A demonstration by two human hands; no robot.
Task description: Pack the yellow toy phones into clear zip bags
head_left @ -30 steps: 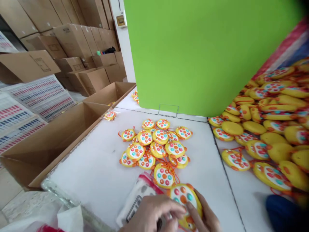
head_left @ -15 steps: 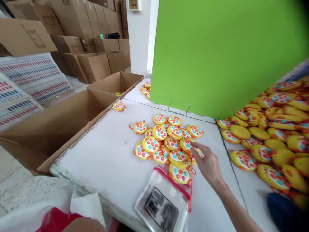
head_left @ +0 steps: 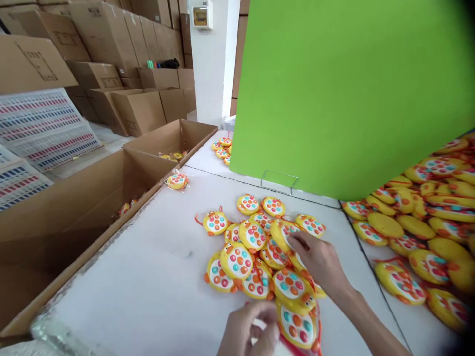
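Note:
Yellow duck-shaped toys [head_left: 236,261] with white faces and coloured dots lie heaped on the white table [head_left: 148,277]. At the heap's right side my right hand [head_left: 319,258] pinches the edge of one yellow toy [head_left: 282,234], which is tilted up. My left hand [head_left: 252,330] is at the bottom of the view, beside the nearest toy, its fingers curled over a clear bag with a red strip [head_left: 291,346]. That bag is mostly hidden and cut off by the frame. Orange-red cords hang among the toys.
Open cardboard boxes [head_left: 148,163] stand along the table's left edge. A wrapped toy [head_left: 177,181] lies near them. A green board [head_left: 334,99] rises behind the heap, with a wire stand [head_left: 279,182] at its foot. More yellow toys [head_left: 415,227] are piled at the right.
My left hand has come into view at the bottom, over the bag. My right hand has taken hold of a toy and tilted it. The view has shifted, with the heap nearer and lower.

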